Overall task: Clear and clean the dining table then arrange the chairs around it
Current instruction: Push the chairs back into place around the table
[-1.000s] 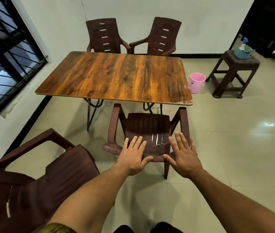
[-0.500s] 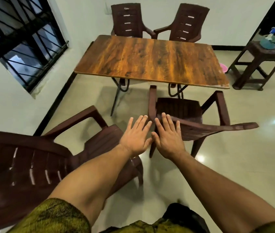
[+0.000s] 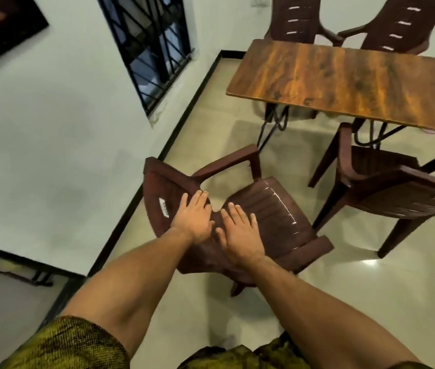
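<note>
Now that left hand (image 3: pixel 193 218) and right hand (image 3: pixel 239 230) have swung over the wall-side dark-brown plastic armchair (image 3: pixel 275 206), both are flat, empty. Last chair for the wood-grain desk (image 3: pixel 344 83), probably.

Home dining room, wooden table (image 3: pixel 344 81), plastic armchairs (image 3: pixel 269 214), barred window (image 3: pixel 152 41)

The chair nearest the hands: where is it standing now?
Head view, centre: the brown plastic armchair stands off the near left corner of the wooden table, between the windowed wall and a second chair at the table's near side.
</note>
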